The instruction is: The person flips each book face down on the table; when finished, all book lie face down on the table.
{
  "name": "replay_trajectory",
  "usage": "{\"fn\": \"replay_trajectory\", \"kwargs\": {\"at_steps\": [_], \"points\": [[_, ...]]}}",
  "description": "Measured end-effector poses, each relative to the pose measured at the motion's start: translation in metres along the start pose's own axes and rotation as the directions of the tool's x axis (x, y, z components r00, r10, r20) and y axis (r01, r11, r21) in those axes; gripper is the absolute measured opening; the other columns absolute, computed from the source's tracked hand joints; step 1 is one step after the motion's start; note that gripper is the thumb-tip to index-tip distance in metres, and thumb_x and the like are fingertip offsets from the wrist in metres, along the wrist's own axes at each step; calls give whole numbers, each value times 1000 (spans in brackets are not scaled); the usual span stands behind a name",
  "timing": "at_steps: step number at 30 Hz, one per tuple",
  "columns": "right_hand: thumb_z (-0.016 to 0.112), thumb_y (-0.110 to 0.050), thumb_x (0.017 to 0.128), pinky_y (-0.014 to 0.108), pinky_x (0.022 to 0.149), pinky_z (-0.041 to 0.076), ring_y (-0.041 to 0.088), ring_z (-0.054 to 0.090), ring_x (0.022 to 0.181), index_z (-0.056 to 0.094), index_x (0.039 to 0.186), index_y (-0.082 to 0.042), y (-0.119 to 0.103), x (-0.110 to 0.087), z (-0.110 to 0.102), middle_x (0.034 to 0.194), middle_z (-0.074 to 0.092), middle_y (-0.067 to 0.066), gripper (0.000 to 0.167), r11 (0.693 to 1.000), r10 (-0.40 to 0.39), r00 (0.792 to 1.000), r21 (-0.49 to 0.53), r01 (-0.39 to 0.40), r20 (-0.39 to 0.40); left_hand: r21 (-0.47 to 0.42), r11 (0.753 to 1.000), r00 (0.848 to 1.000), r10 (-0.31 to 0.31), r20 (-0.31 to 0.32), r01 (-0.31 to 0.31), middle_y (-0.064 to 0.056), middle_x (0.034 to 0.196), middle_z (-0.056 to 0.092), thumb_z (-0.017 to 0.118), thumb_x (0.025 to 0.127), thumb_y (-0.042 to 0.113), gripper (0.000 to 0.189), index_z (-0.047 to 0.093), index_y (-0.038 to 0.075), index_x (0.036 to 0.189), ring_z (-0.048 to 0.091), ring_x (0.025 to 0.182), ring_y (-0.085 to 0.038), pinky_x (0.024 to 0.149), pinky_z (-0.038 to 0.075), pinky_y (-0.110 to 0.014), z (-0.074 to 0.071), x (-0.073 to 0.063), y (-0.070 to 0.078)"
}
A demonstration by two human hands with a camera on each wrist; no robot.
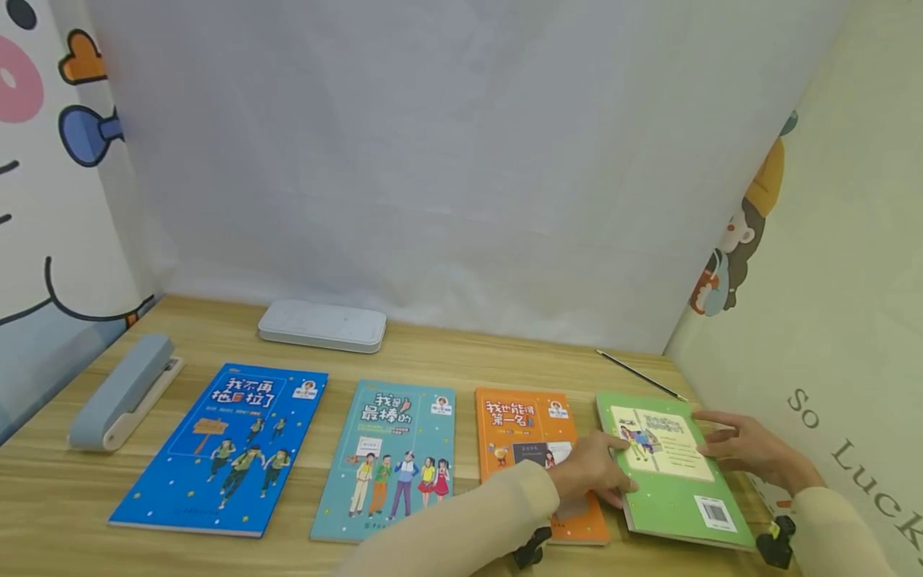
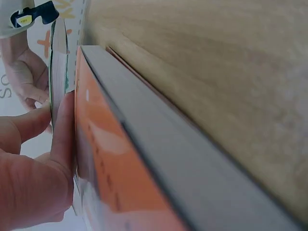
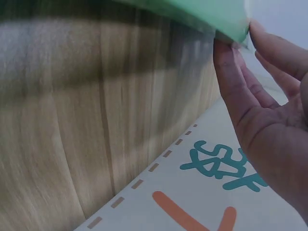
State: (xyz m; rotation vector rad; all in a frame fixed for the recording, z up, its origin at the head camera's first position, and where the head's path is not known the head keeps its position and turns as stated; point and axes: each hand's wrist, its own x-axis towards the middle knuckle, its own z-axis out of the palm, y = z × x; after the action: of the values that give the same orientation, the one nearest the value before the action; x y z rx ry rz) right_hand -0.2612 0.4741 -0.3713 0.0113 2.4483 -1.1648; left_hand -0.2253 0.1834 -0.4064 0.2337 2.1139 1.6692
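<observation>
A green book (image 1: 671, 501), back cover and barcode facing up, is at the right end of a row of books. My left hand (image 1: 591, 466) pinches its left edge, thumb on the cover and fingers at the page side; in the left wrist view its page edges (image 2: 58, 72) show between them. On the opposite edge, my right hand (image 1: 750, 450) grips the book between thumb and fingers. The right wrist view shows the green cover (image 3: 207, 12) raised over the wooden table. Under my left wrist lies an orange book (image 1: 530, 401), partly covered by that hand.
Left of these lie a teal book (image 1: 339, 481) and a blue book (image 1: 173, 473). A grey-blue stapler (image 1: 126, 393) stands at the far left, a pale pencil case (image 1: 322, 324) at the back. Beyond the green book lies a pencil (image 1: 640, 374). A printed curtain (image 1: 829, 320) borders the right side.
</observation>
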Motion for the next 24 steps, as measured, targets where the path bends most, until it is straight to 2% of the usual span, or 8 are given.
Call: {"fn": "replay_trajectory", "kwargs": {"at_steps": [4, 11, 16, 20, 22, 24], "points": [[68, -12, 94, 44, 91, 58, 18, 66, 102, 15, 151, 14, 4, 3, -1, 123, 60, 25, 82, 1000, 9, 1000, 20, -9, 9, 9, 1000, 1000, -10, 11, 10, -14, 64, 68, 81, 76, -8, 61, 66, 12, 131, 74, 65, -35, 51, 59, -30, 1, 2, -1], [69, -15, 94, 55, 99, 52, 25, 63, 110, 19, 151, 13, 3, 7, 4, 133, 49, 39, 81, 998, 61, 998, -34, -61, -14, 90, 996, 1000, -19, -8, 19, -13, 65, 68, 84, 74, -3, 61, 67, 15, 130, 74, 61, -29, 49, 57, -27, 10, 4, 1], [70, -16, 93, 59, 101, 49, 30, 63, 113, 21, 151, 13, 3, 8, 6, 137, 44, 43, 81, 995, 83, 996, -50, -84, -36, 155, 988, 1000, -2, -6, 3, -11, 68, 69, 86, 74, 0, 63, 66, 16, 131, 73, 57, -25, 46, 55, -25, 17, 9, 0], [71, -16, 93, 56, 99, 52, 32, 64, 112, 21, 149, 15, 4, 9, 6, 136, 46, 43, 82, 995, 69, 996, -68, -73, -55, 213, 977, 1000, 12, -1, -11, -18, 103, 72, 87, 74, 4, 64, 65, 19, 132, 71, 53, -21, 44, 54, -24, 21, 13, -1], [71, -15, 93, 54, 98, 53, 32, 65, 112, 21, 149, 16, 4, 10, 6, 135, 48, 43, 81, 995, 63, 996, -73, -67, -61, 225, 974, 1000, 11, -2, -10, -23, 124, 66, 88, 74, 6, 63, 66, 20, 132, 71, 52, -19, 44, 53, -23, 22, 15, -1], [71, -14, 93, 53, 97, 53, 31, 66, 110, 21, 149, 16, 5, 10, 5, 132, 52, 41, 81, 995, 67, 995, -68, -72, -70, 234, 972, 1000, 9, -10, -7, -26, 137, 58, 88, 74, 7, 63, 66, 21, 132, 70, 51, -18, 47, 54, -21, 24, 15, 0]]}}
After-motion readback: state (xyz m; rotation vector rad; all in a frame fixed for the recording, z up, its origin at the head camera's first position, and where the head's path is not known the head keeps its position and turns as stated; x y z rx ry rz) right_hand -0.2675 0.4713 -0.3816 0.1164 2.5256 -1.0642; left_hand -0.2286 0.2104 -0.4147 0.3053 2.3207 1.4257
